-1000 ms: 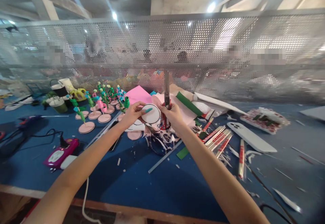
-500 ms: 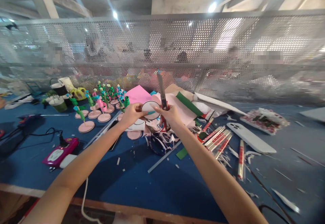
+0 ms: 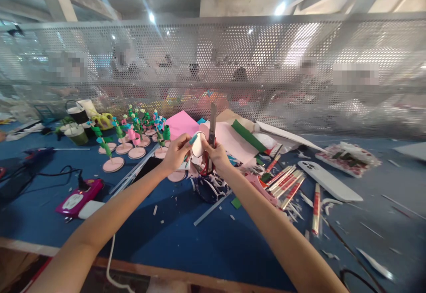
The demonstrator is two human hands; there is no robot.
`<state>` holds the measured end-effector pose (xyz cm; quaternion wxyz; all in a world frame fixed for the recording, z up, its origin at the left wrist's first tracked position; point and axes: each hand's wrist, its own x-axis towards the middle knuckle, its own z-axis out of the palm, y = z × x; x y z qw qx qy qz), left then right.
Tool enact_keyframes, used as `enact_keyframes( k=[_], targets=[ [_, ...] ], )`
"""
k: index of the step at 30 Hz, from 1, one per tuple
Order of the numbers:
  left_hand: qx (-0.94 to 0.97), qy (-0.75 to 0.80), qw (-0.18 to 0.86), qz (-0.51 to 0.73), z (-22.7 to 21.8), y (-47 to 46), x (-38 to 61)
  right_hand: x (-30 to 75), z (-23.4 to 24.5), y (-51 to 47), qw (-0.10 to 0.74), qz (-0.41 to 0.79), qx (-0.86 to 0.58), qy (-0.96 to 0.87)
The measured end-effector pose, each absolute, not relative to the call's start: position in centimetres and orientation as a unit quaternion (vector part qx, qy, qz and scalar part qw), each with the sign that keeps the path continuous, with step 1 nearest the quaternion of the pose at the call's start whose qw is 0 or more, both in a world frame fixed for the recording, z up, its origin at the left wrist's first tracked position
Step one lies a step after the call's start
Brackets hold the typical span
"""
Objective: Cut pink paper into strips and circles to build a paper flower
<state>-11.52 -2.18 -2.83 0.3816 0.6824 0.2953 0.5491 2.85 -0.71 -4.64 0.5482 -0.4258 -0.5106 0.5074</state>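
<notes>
My left hand (image 3: 176, 152) pinches a round white paper disc (image 3: 199, 144) with a dark outline, now turned nearly edge-on. My right hand (image 3: 218, 156) is closed round red-handled scissors (image 3: 211, 138), whose blades point up beside the disc. Both hands meet over a pile of paper scraps (image 3: 210, 187) on the blue table (image 3: 186, 240). Pink sheets (image 3: 181, 123) lie just behind the hands.
Several small paper flowers on pink round bases (image 3: 113, 164) stand at the left. A magenta device with a cable (image 3: 80, 197) lies nearer the front. Red-and-white sticks (image 3: 288, 182), a white phone (image 3: 328, 180) and a green strip (image 3: 248, 135) lie to the right. A perforated metal screen (image 3: 266, 62) closes the back.
The disc has turned from facing me to nearly edge-on. The scissors shifted slightly left and both hands moved closer together.
</notes>
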Motion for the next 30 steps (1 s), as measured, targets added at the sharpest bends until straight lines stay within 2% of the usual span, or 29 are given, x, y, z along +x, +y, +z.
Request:
enact_keyframes(
  k=[4, 7, 10, 16, 26, 30],
  targets=[
    [0.63, 0.306, 0.388, 0.599, -3.6, -2.3, -10.7, 2.3, -4.9, -1.5, 0.548, 0.472, -0.439, -0.533],
    [0.635, 0.339, 0.354, 0.598, -3.8, -2.4, -10.7, 1.9, -4.2, -2.3, 0.541, 0.461, -0.45, -0.541],
    [0.635, 0.365, 0.311, 0.606, -3.7, -2.6, -10.7, 1.4, -3.3, -3.3, 0.527, 0.513, -0.432, -0.523],
    [0.63, 0.345, 0.31, 0.623, -3.4, -3.0, -10.6, 1.0, -2.7, -4.0, 0.477, 0.63, -0.356, -0.499],
    [0.659, 0.35, 0.3, 0.595, -3.3, -2.9, -10.6, 1.4, -3.8, -3.4, 0.435, 0.638, -0.339, -0.537],
    [0.664, 0.364, 0.287, 0.587, -3.2, -2.4, -11.1, 2.8, -4.1, -2.4, 0.359, 0.693, -0.282, -0.558]
  ],
)
